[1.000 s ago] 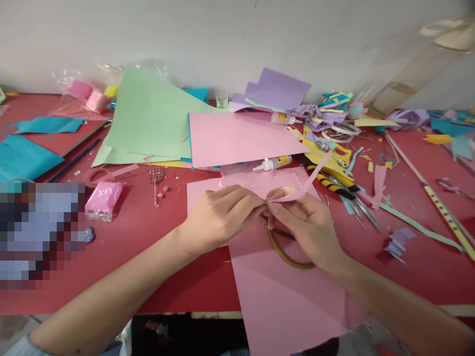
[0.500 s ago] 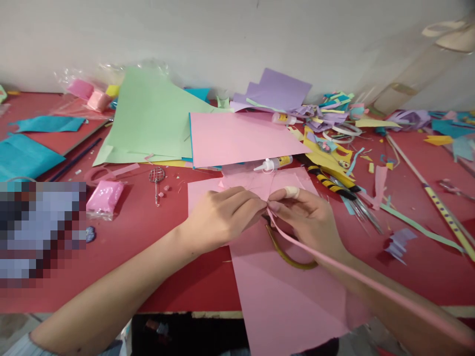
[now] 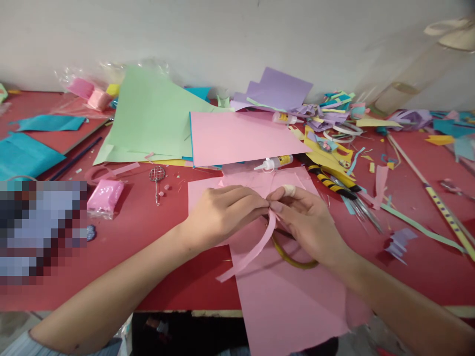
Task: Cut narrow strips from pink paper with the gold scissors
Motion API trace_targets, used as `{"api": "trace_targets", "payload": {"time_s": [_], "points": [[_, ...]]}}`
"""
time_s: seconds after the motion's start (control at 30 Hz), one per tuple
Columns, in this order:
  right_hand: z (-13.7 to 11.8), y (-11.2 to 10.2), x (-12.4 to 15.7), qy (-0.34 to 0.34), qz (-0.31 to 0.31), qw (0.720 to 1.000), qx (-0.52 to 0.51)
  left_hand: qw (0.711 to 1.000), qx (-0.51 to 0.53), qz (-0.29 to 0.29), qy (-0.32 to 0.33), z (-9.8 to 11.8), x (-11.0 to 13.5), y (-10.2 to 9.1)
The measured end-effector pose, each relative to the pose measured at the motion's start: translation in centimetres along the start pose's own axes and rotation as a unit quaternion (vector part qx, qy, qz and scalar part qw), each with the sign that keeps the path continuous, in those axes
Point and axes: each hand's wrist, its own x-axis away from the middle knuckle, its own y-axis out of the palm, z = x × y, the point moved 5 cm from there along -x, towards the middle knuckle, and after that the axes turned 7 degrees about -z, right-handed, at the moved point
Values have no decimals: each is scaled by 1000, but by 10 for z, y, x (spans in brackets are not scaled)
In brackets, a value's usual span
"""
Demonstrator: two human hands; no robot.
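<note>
Thin pink paper strip is pinched at its upper end where the two hands meet. The left hand and the right hand are each closed narrowly on it, fingertip to fingertip. From there the strip curls down and to the left, and its loose end lies across the left edge of the large pink paper sheet spread beneath the hands.

That sheet's near end hangs over the front edge of the red tabletop. An olive curved band lies on the sheet just under the right hand. Left of the sheet the tabletop is bare red as far as a small pink plastic packet.

Just beyond the sheet's far edge a small white glue bottle lies on its side, with a second flat pink sheet behind it. To the sheet's right lie yellow-and-black striped handles among loose paper offcuts, which crowd that side.
</note>
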Motion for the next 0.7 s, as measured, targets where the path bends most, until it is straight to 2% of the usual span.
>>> {"api": "trace_targets", "payload": {"time_s": [0.2,0.37,0.47,0.57,0.7], "points": [[5,0,-4,39,-13,995,-87,983,154,13,-99,-3,-2,2],[4,3,-6,30,-41,992,-116,942,285,15,-175,-4,-2,5],[2,4,-6,25,-47,993,-110,920,327,18,-215,-5,-1,8],[0,5,-6,17,-45,994,-97,913,340,21,-223,-4,0,8],[-1,6,-5,2,-45,995,-84,919,333,27,-211,-3,0,7]]}}
